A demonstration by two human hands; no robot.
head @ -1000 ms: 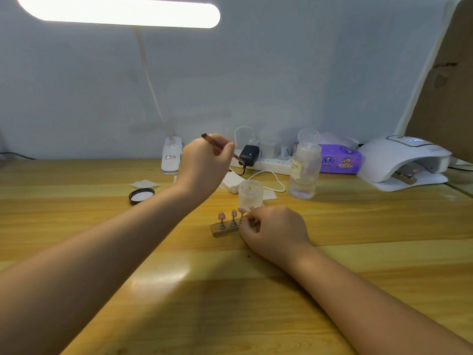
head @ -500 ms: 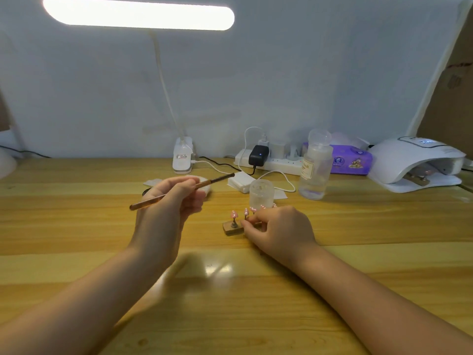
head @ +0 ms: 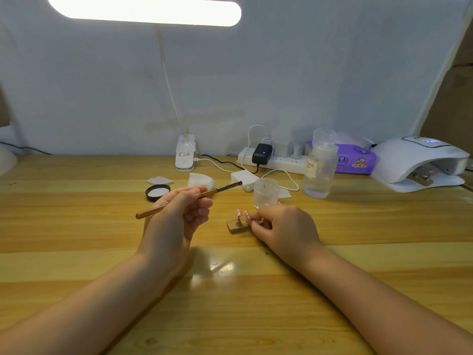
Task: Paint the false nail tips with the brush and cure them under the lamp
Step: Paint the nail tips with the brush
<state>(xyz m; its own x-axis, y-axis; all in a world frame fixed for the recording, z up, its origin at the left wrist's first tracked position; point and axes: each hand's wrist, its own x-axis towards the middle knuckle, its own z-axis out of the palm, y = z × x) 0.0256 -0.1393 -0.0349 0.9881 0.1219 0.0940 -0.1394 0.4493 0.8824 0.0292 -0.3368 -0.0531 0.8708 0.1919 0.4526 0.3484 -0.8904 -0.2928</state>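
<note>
While left hand (head: pixel 176 216) pinches copper nail brush (head: pixel 189 198) above wooden table (head: pixel 76 226), right hand (head: pixel 284 226) grips small wooden stand (head: pixel 236 226), pink nail tips (head: pixel 238 213) upright on it

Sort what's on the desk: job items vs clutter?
Job: brush in left hand; nail tips on stand, held by right hand; cure lamp.
Clutter: power strip, tissue pack, bottle, black lid.
</note>
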